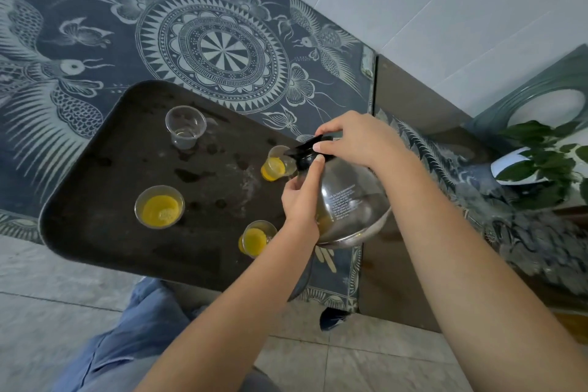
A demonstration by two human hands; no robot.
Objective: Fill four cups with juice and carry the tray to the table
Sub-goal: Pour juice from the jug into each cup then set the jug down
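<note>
On the dark rectangular serving tray [105, 200], which rests on a blue-grey cloth with pale printed fish and flowers [222, 51]: four clear plastic cups.

Item 1, far cup [185, 126]: empty, upright, well apart from the others.

Item 2, near-left cup [159, 206]: holds yellow juice, upright.

Item 3, near-right cup [256, 238]: holds yellow juice, close to the tray's near edge.

Item 4, right-hand cup [276, 165]: partly filled, directly under the spout; judged the cup now being served, with one cup left to fill after it.

Item 5, round clear glass carafe with black collar and lid [346, 197]: tipped toward item 4, nearly emptied; a little juice shows low in the bowl.

Left hand [300, 200]: wrapped against the carafe's side near the neck, apparently steadying the tilt.

Right hand [353, 145]: closed over the black top, fingers curled, thumb on the lid, probably to keep it seated while pouring.

Edges and room: the tray's near corner appears to overhang the cloth edge toward the person's blue trousers [136, 328]. Wet patches mark the tray floor between cups. Open tray remains at left. A potted green plant [541, 153] stands at right, clear of the carafe.
</note>
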